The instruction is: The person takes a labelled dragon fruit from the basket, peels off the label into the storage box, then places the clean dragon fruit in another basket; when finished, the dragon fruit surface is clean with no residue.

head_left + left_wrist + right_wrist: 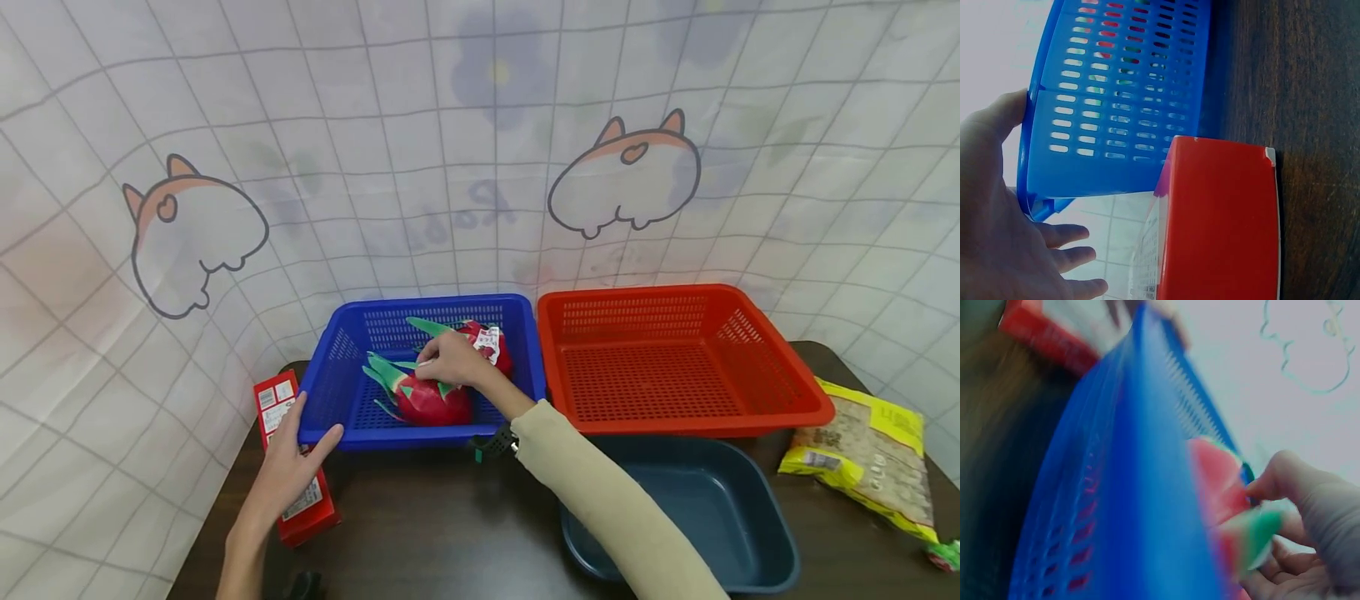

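Two dragon fruits, both inside the blue basket

Red printed carton (309, 504): on the dark table, left of the basket, partly under the left hand.
Left hand (283, 467): thumb and fingers spread, touching the basket's near-left corner.
Blue perforated basket (367, 438): holds both fruits.
Front dragon fruit (435, 407): lying on its side, green leaves to the left.
Right hand (454, 360): fingers bent, at the front fruit's top; whether it grips cannot be told.
Rear dragon fruit (503, 354): bears a white label.
Red-orange basket (637, 379) and dark blue tray (723, 504): side of the right forearm.
Yellow-trimmed bag (870, 457): far right.

Progress, as judged: both fruits are in; the right hand is not yet away from the front one. Anything further left is uncertain.

Views compared: left wrist alone shows the carton's plain red end and fruit colours through the basket's slots; right wrist, blurred, shows the right thumb close up; head alone shows tray and bag.
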Demonstrator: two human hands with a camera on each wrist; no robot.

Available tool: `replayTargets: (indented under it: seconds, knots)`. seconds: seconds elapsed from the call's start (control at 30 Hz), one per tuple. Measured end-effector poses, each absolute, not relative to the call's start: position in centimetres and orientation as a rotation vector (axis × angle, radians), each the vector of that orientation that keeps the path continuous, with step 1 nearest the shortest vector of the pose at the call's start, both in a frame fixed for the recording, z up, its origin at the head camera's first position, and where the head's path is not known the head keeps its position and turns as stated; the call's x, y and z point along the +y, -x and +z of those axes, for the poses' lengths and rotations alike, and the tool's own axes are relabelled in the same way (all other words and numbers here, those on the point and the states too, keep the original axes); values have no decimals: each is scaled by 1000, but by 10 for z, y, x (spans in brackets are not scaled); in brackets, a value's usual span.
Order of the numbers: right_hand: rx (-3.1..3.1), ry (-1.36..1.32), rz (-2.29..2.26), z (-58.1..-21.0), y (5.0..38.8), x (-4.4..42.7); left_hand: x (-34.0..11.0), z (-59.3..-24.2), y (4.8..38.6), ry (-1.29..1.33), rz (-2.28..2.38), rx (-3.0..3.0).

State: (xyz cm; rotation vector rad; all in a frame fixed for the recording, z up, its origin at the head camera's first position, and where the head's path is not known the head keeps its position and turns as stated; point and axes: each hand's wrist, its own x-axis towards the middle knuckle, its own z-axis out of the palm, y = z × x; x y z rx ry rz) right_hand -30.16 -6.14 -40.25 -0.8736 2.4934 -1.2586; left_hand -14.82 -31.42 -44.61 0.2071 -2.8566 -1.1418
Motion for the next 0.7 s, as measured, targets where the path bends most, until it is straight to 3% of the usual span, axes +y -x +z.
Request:
replayTargets:
  seconds: [0.7]
  knots:
    - [2538, 994, -1055, -409, 303, -57, -316, -448, 149, -181, -1188, -2829]
